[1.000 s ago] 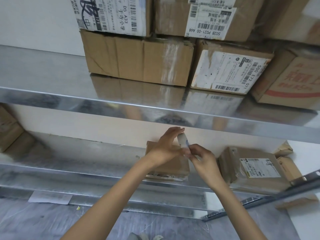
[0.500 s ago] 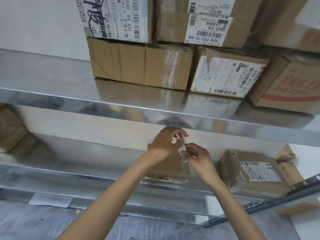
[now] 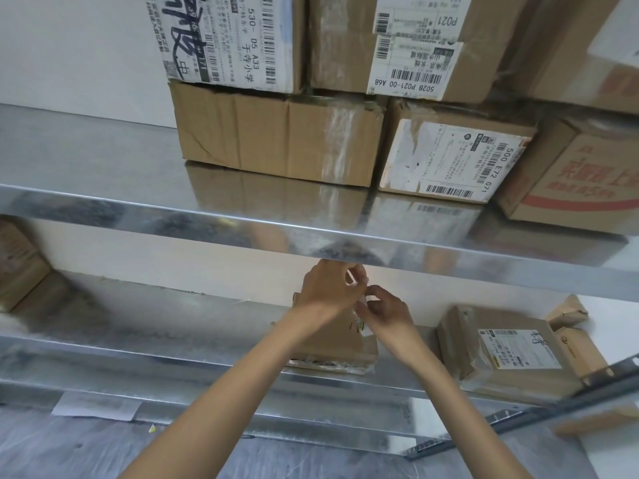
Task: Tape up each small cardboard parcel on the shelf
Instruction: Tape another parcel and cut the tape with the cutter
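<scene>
View: head camera, tilted down across two metal shelves set against a white wall.
Left grip [image 3: 328, 290]: just under the front rim of the upper shelf, fingers curled, thumb against fingertips in a pinch on a small pale piece [image 3: 371, 299].
Right grip [image 3: 389, 318]: just beside the left one, fingertips to fingertips, fingers curled and pinching the same small pale piece from the right.
Small pale piece: blurred and mostly hidden by fingers; kind not to be told.
Small cardboard parcel [image 3: 340, 344]: flat on the lower shelf [image 3: 155, 323], near its front edge and directly below both grips; partly covered by the left wrist; glossy film along its front lower edge. Contact with either grip not to be told.
Second parcel [image 3: 501, 347]: on the same shelf to the right, apart from the first; white printed label on top, clear film over its left end.
Two small brown cartons [image 3: 574, 340]: just beside the second parcel, on its right.
Brown carton [image 3: 17, 261]: at the left end of the lower shelf, cut by the frame edge.
Upper shelf [image 3: 242, 219]: shiny, mirroring the cartons on it.
Large cartons [image 3: 276, 140]: stacked two high toward the back of the upper shelf, several with barcode labels; red print on the one at the right.
Paper slip [image 3: 96, 409]: white, low on the left, below the lower shelf's front edge.
</scene>
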A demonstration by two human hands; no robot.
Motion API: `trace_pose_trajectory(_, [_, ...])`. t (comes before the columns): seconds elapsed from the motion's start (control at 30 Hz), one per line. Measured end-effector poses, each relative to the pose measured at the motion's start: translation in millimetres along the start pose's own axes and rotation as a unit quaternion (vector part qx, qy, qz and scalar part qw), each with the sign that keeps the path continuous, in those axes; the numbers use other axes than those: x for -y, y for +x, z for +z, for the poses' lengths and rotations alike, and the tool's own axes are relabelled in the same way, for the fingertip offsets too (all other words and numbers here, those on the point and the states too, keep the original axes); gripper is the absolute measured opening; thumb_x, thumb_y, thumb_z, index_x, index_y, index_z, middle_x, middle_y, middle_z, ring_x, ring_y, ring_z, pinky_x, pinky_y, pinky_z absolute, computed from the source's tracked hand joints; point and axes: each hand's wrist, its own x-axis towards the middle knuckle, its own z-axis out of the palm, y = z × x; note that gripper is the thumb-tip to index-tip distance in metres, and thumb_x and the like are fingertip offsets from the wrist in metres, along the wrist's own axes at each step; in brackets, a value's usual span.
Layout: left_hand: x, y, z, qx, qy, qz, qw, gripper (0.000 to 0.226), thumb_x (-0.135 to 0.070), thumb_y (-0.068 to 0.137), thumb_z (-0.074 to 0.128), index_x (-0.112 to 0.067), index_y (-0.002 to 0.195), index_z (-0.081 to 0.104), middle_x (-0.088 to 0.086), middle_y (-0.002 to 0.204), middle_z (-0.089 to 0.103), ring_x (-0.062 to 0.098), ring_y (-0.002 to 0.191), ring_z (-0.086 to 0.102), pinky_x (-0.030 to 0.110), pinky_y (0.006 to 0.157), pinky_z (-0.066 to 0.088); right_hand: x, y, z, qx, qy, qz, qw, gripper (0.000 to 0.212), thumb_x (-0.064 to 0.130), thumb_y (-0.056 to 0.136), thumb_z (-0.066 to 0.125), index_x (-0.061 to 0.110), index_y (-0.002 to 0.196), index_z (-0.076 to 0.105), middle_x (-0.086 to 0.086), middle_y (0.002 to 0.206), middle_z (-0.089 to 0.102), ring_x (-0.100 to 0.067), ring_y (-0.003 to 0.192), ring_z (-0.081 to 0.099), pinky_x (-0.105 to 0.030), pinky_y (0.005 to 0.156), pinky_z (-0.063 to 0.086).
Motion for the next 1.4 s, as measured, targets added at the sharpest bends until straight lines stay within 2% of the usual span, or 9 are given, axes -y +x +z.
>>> trace_pose_trajectory(0.17, [3.2, 4.4, 4.5, -0.035, -0.063, -0.086, 0.994, 0.015, -0.034, 0.075, 0.057, -0.026, 0.067, 0.067, -0.012, 0.065, 0.068, 0.003, 0.068, 0.065, 0.031, 0.072, 0.056, 3.4, 9.2, 4.1, 0.032, -0.06, -0.023, 0.997, 0.038, 0.027, 0.099, 0.045, 0.02, 0.062, 0.05, 0.006, 0.048, 0.061, 0.0, 0.044, 0.049, -0.014, 0.052, 0.034])
trace_pose_trajectory(0.33, [6.7, 8.3, 13.8, -0.104, -0.147, -0.119, 0.976, 0.027, -0.02, 0.072, 0.055, -0.008, 0.048, 0.05, 0.011, 0.05, 0.06, 0.015, 0.044, 0.046, 0.036, 0.05, 0.044, -1.1, 17.5, 17.1, 0.01, -0.133, -0.013, 0.991, 0.044, 0.033, 0.099, 0.041, 0.019, 0.06, 0.053, 0.015, 0.042, 0.058, 0.002, 0.047, 0.056, -0.012, 0.054, 0.037])
trace_pose_trajectory(0.47, [12.8, 13.6, 23.0, -0.141, -0.221, -0.155, 0.952, 0.018, -0.019, 0.074, 0.062, -0.004, 0.064, 0.062, 0.007, 0.061, 0.068, 0.014, 0.056, 0.063, 0.031, 0.064, 0.054, -4.1, 16.8, 26.2, -0.025, -0.161, -0.016, 0.987, 0.045, 0.033, 0.099, 0.043, 0.025, 0.055, 0.047, 0.012, 0.04, 0.053, 0.0, 0.044, 0.05, -0.014, 0.049, 0.031])
trace_pose_trajectory(0.53, [18.1, 15.7, 25.9, -0.149, -0.295, -0.178, 0.927, 0.016, -0.017, 0.08, 0.063, -0.001, 0.079, 0.065, 0.009, 0.077, 0.072, 0.013, 0.065, 0.072, 0.041, 0.068, 0.059, -5.0, 14.8, 29.1, -0.041, -0.18, -0.008, 0.983, 0.043, 0.032, 0.098, 0.044, 0.027, 0.056, 0.042, 0.014, 0.042, 0.048, 0.0, 0.043, 0.044, -0.012, 0.047, 0.033])
trace_pose_trajectory(0.67, [17.9, 16.9, 22.3, -0.093, -0.307, -0.156, 0.934, 0.016, -0.022, 0.083, 0.059, -0.01, 0.09, 0.068, 0.002, 0.086, 0.074, 0.012, 0.077, 0.072, 0.045, 0.076, 0.059, -6.2, 14.8, 29.6, -0.058, -0.134, -0.007, 0.989, 0.041, 0.026, 0.098, 0.046, 0.025, 0.058, 0.043, 0.013, 0.039, 0.048, 0.004, 0.045, 0.052, -0.009, 0.048, 0.034])
trace_pose_trajectory(0.8, [13.9, 19.9, 10.1, 0.003, -0.296, -0.139, 0.945, 0.031, -0.019, 0.082, 0.053, -0.032, 0.06, 0.071, 0.001, 0.076, 0.072, 0.024, 0.082, 0.07, 0.046, 0.084, 0.057, -8.0, 12.9, 29.5, -0.054, -0.11, -0.016, 0.992, 0.043, 0.028, 0.099, 0.043, 0.02, 0.058, 0.049, 0.022, 0.041, 0.055, 0.008, 0.048, 0.055, -0.007, 0.05, 0.036])
trace_pose_trajectory(1.07, [18.0, 26.1, 7.1, 0.102, -0.356, -0.172, 0.913, 0.002, -0.018, 0.087, 0.065, -0.017, 0.086, 0.064, 0.001, 0.082, 0.059, 0.015, 0.078, 0.057, 0.024, 0.07, 0.049, -17.5, 15.3, 24.1, -0.052, -0.076, -0.006, 0.996, 0.035, 0.026, 0.097, 0.046, 0.009, 0.069, 0.058, 0.008, 0.05, 0.064, -0.001, 0.051, 0.06, -0.012, 0.052, 0.04])
trace_pose_trajectory(1.27, [26.7, 24.8, 0.4, 0.203, -0.352, -0.108, 0.907, 0.015, -0.023, 0.089, 0.067, -0.018, 0.103, 0.066, 0.002, 0.098, 0.065, 0.011, 0.091, 0.061, 0.023, 0.08, 0.049, -20.1, 11.6, 18.4, -0.05, 0.001, 0.031, 0.998, 0.041, 0.028, 0.1, 0.043, 0.004, 0.071, 0.06, 0.001, 0.054, 0.068, -0.009, 0.055, 0.066, -0.016, 0.062, 0.046])
trace_pose_trajectory(1.4, [25.8, 24.2, 0.9, 0.147, -0.318, -0.083, 0.933, 0.017, -0.011, 0.087, 0.069, -0.019, 0.102, 0.068, 0.001, 0.101, 0.068, 0.004, 0.088, 0.062, 0.014, 0.074, 0.051, -16.2, 9.8, 12.1, -0.034, 0.073, 0.071, 0.994, 0.042, 0.032, 0.099, 0.045, 0.002, 0.076, 0.063, -0.004, 0.057, 0.069, -0.017, 0.056, 0.068, -0.018, 0.062, 0.05])
